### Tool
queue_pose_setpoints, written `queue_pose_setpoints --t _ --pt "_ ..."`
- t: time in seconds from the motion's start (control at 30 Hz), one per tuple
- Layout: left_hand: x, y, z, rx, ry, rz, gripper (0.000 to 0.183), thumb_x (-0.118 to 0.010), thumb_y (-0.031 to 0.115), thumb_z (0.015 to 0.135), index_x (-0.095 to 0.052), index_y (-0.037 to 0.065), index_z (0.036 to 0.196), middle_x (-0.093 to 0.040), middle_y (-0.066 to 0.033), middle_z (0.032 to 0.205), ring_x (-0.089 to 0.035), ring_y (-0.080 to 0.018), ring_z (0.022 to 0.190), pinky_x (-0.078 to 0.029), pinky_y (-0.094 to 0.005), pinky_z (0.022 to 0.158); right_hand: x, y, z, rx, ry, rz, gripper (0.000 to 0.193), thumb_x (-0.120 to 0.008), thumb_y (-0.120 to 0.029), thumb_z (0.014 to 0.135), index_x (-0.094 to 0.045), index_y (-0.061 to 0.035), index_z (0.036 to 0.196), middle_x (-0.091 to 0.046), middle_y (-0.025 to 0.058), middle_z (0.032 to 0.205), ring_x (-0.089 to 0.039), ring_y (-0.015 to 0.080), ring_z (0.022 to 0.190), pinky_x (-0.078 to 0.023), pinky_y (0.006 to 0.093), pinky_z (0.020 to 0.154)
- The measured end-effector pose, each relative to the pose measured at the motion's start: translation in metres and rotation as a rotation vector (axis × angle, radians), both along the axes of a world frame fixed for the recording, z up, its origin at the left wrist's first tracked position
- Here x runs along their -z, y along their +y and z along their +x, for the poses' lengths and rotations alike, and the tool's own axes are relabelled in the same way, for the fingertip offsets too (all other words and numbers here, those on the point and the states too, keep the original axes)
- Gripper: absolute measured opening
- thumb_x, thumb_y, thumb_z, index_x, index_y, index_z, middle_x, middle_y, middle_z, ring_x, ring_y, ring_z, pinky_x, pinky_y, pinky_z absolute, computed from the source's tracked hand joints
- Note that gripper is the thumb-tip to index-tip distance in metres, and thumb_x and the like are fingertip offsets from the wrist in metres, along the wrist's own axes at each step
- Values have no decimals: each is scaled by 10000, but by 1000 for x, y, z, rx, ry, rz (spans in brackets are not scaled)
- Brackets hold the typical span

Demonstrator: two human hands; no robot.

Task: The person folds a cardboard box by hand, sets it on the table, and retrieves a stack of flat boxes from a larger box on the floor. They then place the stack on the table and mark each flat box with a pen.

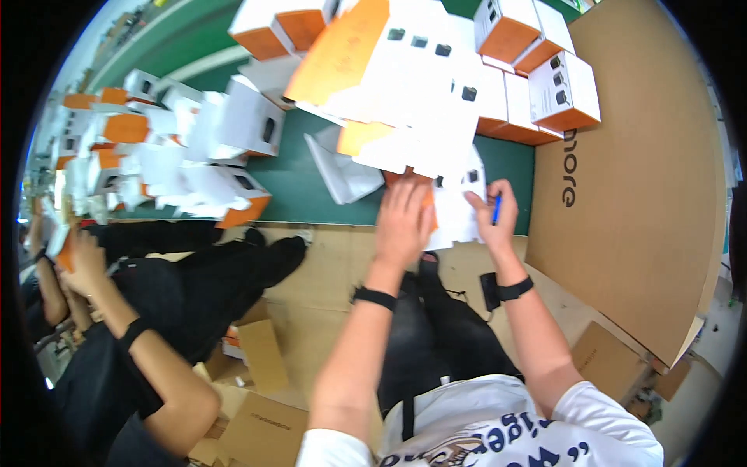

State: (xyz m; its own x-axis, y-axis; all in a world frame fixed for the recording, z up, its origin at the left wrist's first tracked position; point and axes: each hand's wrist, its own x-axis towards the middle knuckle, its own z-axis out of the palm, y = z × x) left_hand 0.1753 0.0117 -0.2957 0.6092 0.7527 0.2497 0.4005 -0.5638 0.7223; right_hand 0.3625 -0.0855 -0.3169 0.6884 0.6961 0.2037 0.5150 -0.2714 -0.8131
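Observation:
My left hand (pixel 405 222) grips the left side of a white and orange unfolded carton (pixel 455 218) at the near edge of the green table (pixel 296 183), its fingers pointing away from me. At the carton's right edge is my right hand (pixel 499 216), closed with a slim blue stick-like tool (pixel 496 208) between its fingers; its thumb lies by the carton. Just beyond my hands lies a pile of flat white and orange cartons (pixel 420 93). A partly folded white carton (pixel 342 171) stands to the left of my left hand.
Several closed white and orange boxes (pixel 564 89) are stacked at the back right, against a large brown cardboard sheet (pixel 630 171). Many half-formed cartons (pixel 179 148) crowd the left. A co-worker's hand (pixel 82 261) is at far left. Brown boxes (pixel 264 428) lie on the floor.

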Motion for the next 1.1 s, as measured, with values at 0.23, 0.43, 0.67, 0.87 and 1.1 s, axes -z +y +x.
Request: queue_pose_setpoints --t 0.23,0.43,0.67,0.87,1.1 --pt "-2 -59 -41 -173 176 -86 485 -634 164 940 -550 46 1402 -441 -157 1562 -409 -377 1432 -330 -504 1172 -122 -80 -16 -178 -13 -143 298 -727 -14 857 -444 -48 944 -429 97 815 -462 214 743 -426 320 688" --pt "-11 -40 -26 -30 249 -111 529 -662 170 894 -556 39 1395 -469 -159 1522 -384 -353 1450 -333 -499 1172 -244 -78 -13 -209 651 23 323 -695 -32 905 -384 -116 905 -453 -23 862 -428 43 816 -391 213 712" --pt "19 3 -30 244 276 28 486 -552 252 970 -555 161 1448 -508 -143 1499 -461 -338 1384 -382 -522 1102 -210 74 -9 -80 609 312 186 -494 -211 1074 -581 -49 1043 -503 -4 898 -461 98 802 -414 270 737" --pt "23 26 -36 289 286 18 552 -615 336 933 -547 126 1438 -524 -86 1465 -447 -307 1401 -367 -511 1081 -89 12 -6 -185 675 -102 137 -648 -148 1005 -596 -41 938 -649 27 810 -586 85 740 -471 251 651" --pt "30 23 -38 257 206 64 409 -690 308 862 -658 16 1146 -626 -154 1296 -560 -351 1170 -384 -509 1014 -23 21 -18 -354 346 -170 325 -807 -115 850 -532 -16 706 -559 65 606 -477 117 546 -398 278 527"
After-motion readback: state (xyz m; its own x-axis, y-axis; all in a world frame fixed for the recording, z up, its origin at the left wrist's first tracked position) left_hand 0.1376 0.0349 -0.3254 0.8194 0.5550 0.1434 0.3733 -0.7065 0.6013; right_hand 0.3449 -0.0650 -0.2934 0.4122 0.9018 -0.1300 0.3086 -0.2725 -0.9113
